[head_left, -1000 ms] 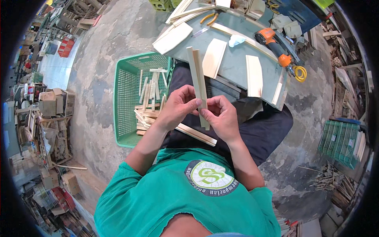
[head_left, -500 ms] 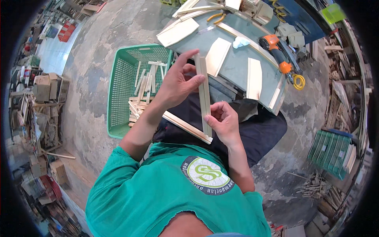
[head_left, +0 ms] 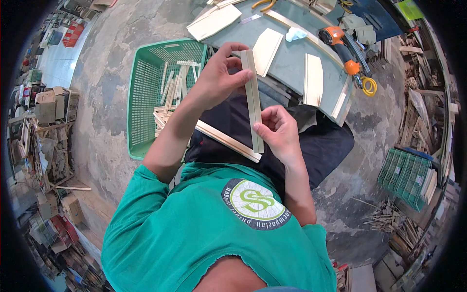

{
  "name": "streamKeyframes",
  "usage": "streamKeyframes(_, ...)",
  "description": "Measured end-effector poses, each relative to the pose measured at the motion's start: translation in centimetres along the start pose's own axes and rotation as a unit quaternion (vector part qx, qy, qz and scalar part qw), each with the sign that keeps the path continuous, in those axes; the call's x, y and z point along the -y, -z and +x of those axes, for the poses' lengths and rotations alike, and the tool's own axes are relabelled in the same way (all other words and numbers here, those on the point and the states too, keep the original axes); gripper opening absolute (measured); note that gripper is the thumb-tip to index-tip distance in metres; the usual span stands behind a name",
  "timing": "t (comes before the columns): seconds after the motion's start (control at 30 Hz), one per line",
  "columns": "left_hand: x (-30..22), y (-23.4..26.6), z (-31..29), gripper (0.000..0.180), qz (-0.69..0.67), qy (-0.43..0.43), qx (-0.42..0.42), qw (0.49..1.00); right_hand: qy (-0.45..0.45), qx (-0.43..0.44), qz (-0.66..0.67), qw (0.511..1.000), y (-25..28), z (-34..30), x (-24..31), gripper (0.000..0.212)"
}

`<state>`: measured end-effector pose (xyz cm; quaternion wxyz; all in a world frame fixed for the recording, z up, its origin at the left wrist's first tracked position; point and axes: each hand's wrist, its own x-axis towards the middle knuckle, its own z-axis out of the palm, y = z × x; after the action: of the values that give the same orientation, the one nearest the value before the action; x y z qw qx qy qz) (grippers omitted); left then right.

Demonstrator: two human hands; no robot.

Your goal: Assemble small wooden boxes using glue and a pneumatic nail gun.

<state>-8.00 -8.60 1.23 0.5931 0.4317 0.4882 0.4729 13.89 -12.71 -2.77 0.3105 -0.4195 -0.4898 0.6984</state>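
A pale wooden strip [head_left: 252, 100] with a groove along it stands nearly upright between my hands, above my lap. My left hand [head_left: 221, 78] grips its upper end, thumb on the near face and fingers behind. Lower down, my right hand [head_left: 279, 129] pinches the strip's right edge between thumb and curled fingers. A second wooden strip [head_left: 226, 139] lies slantwise across my dark-clad lap, its near end by the foot of the held one. To the left, beside my left forearm, stands a green plastic basket [head_left: 138, 104] with many loose wooden strips [head_left: 175, 90] inside.
Ahead is a grey worktable [head_left: 287, 63] bearing curved wooden panels [head_left: 314, 80], orange-handled pliers [head_left: 264, 5] and a crumpled pale-blue scrap [head_left: 296, 34]. An orange-and-black nail gun [head_left: 343, 48] with a yellow coiled hose lies at its right. Green crates [head_left: 406, 177] and wood scraps line the right side.
The held strip has turned, so its grooved broad face shows more. Both hands keep their grip. The whole view has shifted slightly, with the table and basket higher in it.
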Motion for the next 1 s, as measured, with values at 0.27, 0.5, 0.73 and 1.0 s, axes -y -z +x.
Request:
streamKeyframes(0.27, 1.2, 2.4, 2.7, 0.054, -0.086, 0.024, -0.038, 0.995, 0.055, 0.126, 0.042, 0.99, 1.6, -2.6, 0.7, 0.08)
streamKeyframes(0.5, 1.2, 2.9, 3.3, 0.057, -0.069, 0.025, 0.002, 0.997, 0.169, 0.104, -0.087, 0.976, 1.9, -2.6, -0.2, 0.066)
streamKeyframes(0.73, 1.5, 2.8, 3.1, 0.058, -0.057, 0.008, 0.004, 0.998, 0.198, 0.099, -0.13, 0.966, 1.7, -3.0, 0.7, 0.073)
streamKeyframes(1.0, 2.3, 3.7, 2.5, 0.057, -0.091, 0.004, 0.009, 0.996, 0.16, 0.096, -0.086, 0.979, 1.2, -2.9, -0.1, 0.063)
